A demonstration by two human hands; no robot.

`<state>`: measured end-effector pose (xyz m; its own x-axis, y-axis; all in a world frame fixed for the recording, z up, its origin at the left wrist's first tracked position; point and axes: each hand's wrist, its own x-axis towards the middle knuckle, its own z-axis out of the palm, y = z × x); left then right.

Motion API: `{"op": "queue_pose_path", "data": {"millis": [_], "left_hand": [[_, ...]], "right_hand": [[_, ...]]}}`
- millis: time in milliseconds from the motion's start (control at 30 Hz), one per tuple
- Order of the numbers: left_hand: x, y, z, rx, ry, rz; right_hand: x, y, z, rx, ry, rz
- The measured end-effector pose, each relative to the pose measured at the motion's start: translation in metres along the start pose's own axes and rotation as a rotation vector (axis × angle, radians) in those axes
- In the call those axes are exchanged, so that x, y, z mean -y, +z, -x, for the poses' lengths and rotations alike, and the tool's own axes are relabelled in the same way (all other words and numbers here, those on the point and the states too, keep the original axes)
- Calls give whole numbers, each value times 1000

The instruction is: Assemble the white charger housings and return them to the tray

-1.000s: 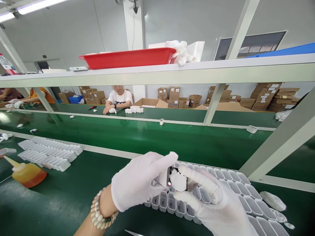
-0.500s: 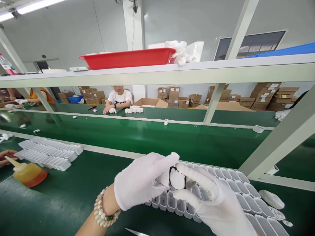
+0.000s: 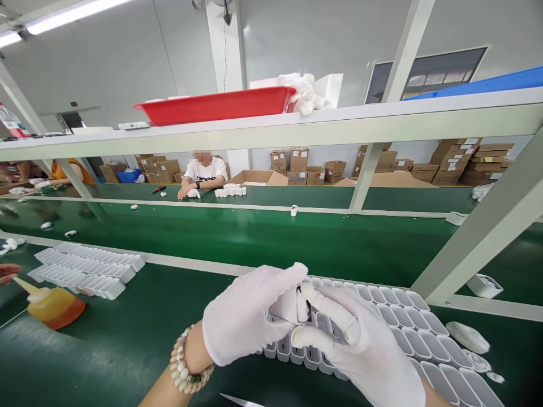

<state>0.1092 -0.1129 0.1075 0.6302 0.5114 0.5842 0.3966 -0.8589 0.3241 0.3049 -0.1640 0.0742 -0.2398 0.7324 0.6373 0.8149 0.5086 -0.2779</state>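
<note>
My left hand (image 3: 250, 316), in a white glove with a bead bracelet at the wrist, grips a small white housing (image 3: 286, 307). From the right, my right hand (image 3: 354, 333), also gloved, pinches the housing's open end, where a small white and black part (image 3: 304, 305) shows between the fingertips. How deep that part sits is hidden by the fingers. Both hands are over rows of white open cases (image 3: 428, 350) standing on the green worktable (image 3: 169, 339).
A yellow-orange squeeze bottle (image 3: 55, 307) and more white cases (image 3: 93, 268) are at the left, near another person's hand (image 3: 8, 273). A metal blade (image 3: 240, 400) lies at the front edge. A slanted post (image 3: 479, 226) rises at the right. Small parts dot the green belt (image 3: 190, 232).
The round white part with black edges, earlier visible between my hands, is now mostly hidden at the housing's end. My fingers are closer together. White pieces on the belt have shifted right.
</note>
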Motion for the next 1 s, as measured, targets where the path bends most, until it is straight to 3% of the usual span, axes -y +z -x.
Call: {"op": "queue_pose_path", "data": {"millis": [267,533,667,867,1000], "left_hand": [[3,8,0,-102,-15,109],[14,16,2,-87,-15,334],[21,22,3,4,-61,393],[33,26,-2,255,-157,277],[67,20,-9,413,-429,14]], "right_hand": [[7,5,1,146,90,-67],[8,14,4,44,36,-43],[3,15,1,-21,52,-129],[-13,8,-7,173,197,-170],[-47,9,-18,243,437,-46]]}}
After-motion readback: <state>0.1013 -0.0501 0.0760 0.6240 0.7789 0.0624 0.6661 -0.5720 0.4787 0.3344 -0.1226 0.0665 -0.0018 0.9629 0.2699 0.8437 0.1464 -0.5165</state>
